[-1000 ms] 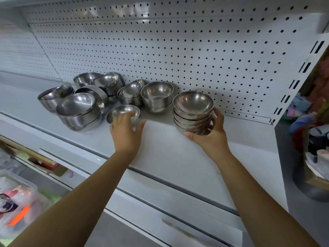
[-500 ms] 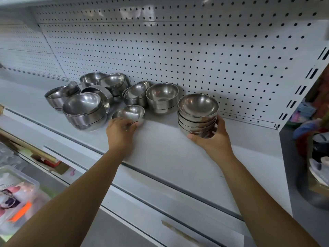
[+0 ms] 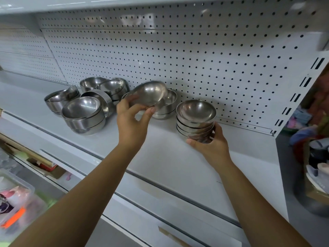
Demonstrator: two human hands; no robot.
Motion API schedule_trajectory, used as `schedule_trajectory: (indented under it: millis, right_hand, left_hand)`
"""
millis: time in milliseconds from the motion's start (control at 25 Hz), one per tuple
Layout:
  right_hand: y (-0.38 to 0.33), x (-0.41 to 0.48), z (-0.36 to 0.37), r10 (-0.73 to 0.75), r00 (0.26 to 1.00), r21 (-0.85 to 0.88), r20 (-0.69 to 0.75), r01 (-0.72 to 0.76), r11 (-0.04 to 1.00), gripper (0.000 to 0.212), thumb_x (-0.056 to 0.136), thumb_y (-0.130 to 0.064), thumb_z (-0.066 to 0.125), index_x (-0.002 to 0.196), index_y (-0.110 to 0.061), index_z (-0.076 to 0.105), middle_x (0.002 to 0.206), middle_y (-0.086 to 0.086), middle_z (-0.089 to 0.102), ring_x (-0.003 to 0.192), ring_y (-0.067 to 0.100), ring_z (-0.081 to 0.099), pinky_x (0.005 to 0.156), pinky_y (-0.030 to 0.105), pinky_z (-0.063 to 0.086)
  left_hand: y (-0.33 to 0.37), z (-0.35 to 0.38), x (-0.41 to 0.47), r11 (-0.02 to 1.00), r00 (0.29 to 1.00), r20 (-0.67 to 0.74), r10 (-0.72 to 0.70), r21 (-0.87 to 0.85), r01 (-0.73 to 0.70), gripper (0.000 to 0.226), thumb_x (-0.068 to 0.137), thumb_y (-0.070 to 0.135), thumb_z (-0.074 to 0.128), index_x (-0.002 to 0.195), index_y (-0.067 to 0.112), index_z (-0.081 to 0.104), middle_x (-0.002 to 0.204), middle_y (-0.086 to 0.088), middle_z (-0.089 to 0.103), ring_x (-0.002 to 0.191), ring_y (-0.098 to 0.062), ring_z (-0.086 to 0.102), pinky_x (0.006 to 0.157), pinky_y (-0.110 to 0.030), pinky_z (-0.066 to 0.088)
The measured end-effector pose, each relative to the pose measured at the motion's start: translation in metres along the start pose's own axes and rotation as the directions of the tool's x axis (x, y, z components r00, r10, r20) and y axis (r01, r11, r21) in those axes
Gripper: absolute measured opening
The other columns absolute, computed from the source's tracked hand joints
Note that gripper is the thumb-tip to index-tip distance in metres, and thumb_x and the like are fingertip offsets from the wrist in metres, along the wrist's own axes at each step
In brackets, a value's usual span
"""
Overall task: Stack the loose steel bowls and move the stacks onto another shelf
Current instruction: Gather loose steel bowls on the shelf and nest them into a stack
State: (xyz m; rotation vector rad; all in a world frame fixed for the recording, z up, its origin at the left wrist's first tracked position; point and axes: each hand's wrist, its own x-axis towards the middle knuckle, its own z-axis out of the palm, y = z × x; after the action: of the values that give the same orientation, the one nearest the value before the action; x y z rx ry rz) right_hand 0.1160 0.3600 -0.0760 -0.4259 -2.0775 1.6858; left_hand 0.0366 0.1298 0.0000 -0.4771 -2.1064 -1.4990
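White pegboard [image 3: 195, 59] backs a pale grey shelf [image 3: 160, 157], and all the steel bowls sit toward the shelf's back edge. The left hand [image 3: 132, 122] holds a single bowl [image 3: 147, 94] clear of the shelf and tilted. Its fingers [image 3: 123, 104] curl on the bowl's left rim and the thumb [image 3: 151, 111] presses the lower right rim, so the bowl is pinched between them above the palm. The bowl hangs in front of a nested pair of bowls [image 3: 168, 107] that stands against the pegboard.

The right hand [image 3: 211, 145] is cupped round the bottom of the stack [image 3: 195, 120], several bowls nested upright near the back edge, to the right of the pair. Its thumb lies at the stack's front left foot, and its fingers wrap behind the right side, partly hidden. Loose bowls [image 3: 83, 113] crowd the back left part of the shelf, some nested, some leaning on each other.

Half a second ago the single bowl lay on the shelf in front of that cluster with the left hand laid over its near rim. Now it is off the surface, higher and further right, closer to the stack. The stack and the right hand stay where they were.
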Motion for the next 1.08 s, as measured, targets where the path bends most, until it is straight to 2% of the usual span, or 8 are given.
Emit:
schedule_trajectory:
  millis: [160,360,480,560,720,840,960,1080]
  right_hand:
    - [0.002,0.001,0.001,0.006,1.000,0.038,-0.002,-0.006,0.999,0.092,0.063,-0.018,0.100,0.134,-0.039,0.045,0.122,-0.014,0.063,0.109,-0.001,0.064,0.077,0.006,0.053]
    - [0.000,-0.002,0.000,0.004,1.000,0.048,0.002,-0.004,0.999,0.095,0.064,-0.018,0.100,0.138,-0.038,0.044,0.118,-0.023,0.061,0.098,-0.012,0.065,0.075,0.005,0.052]
    - [0.000,-0.002,-0.001,0.003,1.000,0.049,-0.006,-0.003,0.999,0.093,0.064,-0.016,0.099,0.135,-0.039,0.044,0.114,-0.022,0.063,0.090,-0.014,0.067,0.073,0.007,0.053]
    - [-0.001,-0.003,-0.002,-0.004,1.000,0.043,-0.007,0.004,0.999,0.090,0.065,-0.016,0.099,0.131,-0.042,0.044,0.113,-0.021,0.064,0.087,-0.018,0.066,0.072,0.006,0.052]
    - [0.000,-0.004,-0.003,-0.016,1.000,0.032,0.000,0.016,0.999,0.081,0.066,-0.013,0.098,0.119,-0.047,0.047,0.111,-0.020,0.065,0.086,-0.015,0.067,0.072,0.006,0.051]
    - [0.000,-0.004,-0.004,-0.021,1.000,0.021,-0.006,0.021,1.000,0.077,0.067,-0.014,0.098,0.111,-0.053,0.048,0.108,-0.018,0.067,0.084,-0.012,0.068,0.071,0.008,0.052]
    - [0.002,-0.004,-0.004,-0.018,1.000,0.023,-0.007,0.018,1.000,0.076,0.067,-0.015,0.098,0.109,-0.055,0.049,0.108,-0.017,0.069,0.086,-0.011,0.069,0.073,0.009,0.053]
    - [0.003,-0.003,-0.003,-0.013,1.000,0.011,0.000,0.012,1.000,0.078,0.065,-0.020,0.100,0.113,-0.056,0.049,0.114,-0.017,0.070,0.096,-0.007,0.069,0.082,0.015,0.056]
  left_hand:
    - [0.029,0.025,0.012,0.986,0.973,0.206,0.104,-0.153,-0.073,0.023,0.082,0.024,0.084,0.080,0.042,0.071,0.140,0.015,0.045,0.134,-0.006,0.043,0.109,-0.015,0.036]
    - [0.038,0.057,0.017,0.978,0.917,0.384,0.109,-0.206,-0.030,0.013,0.078,0.021,0.085,0.083,0.029,0.075,0.154,0.001,0.040,0.140,-0.015,0.043,0.102,-0.005,0.036]
    - [0.034,0.064,0.018,0.987,0.891,0.445,0.086,-0.160,-0.016,0.020,0.078,0.023,0.086,0.080,0.038,0.073,0.156,0.005,0.038,0.139,-0.006,0.041,0.102,-0.002,0.033]
    - [0.031,0.065,0.017,0.991,0.868,0.490,0.080,-0.132,-0.017,0.017,0.080,0.022,0.086,0.081,0.035,0.075,0.157,0.006,0.037,0.137,0.001,0.039,0.102,0.000,0.032]
    - [0.023,0.069,0.014,0.991,0.848,0.523,0.090,-0.127,-0.027,0.009,0.080,0.024,0.085,0.083,0.026,0.077,0.157,0.005,0.038,0.141,0.001,0.038,0.116,-0.024,0.037]
    - [0.020,0.069,0.012,0.990,0.848,0.525,0.073,-0.140,0.002,0.012,0.079,0.025,0.086,0.086,0.028,0.077,0.156,0.008,0.039,0.141,0.000,0.040,0.116,-0.027,0.036]
    - [0.016,0.065,0.012,0.989,0.861,0.506,0.047,-0.146,0.032,0.045,0.072,0.036,0.091,0.112,0.034,0.070,0.152,0.016,0.042,0.138,0.002,0.043,0.114,-0.024,0.037]
    - [0.016,0.063,0.015,0.984,0.848,0.526,-0.063,-0.108,0.140,0.083,0.067,0.047,0.091,0.138,0.033,0.051,0.144,0.015,0.051,0.135,-0.002,0.048,0.109,-0.020,0.039]
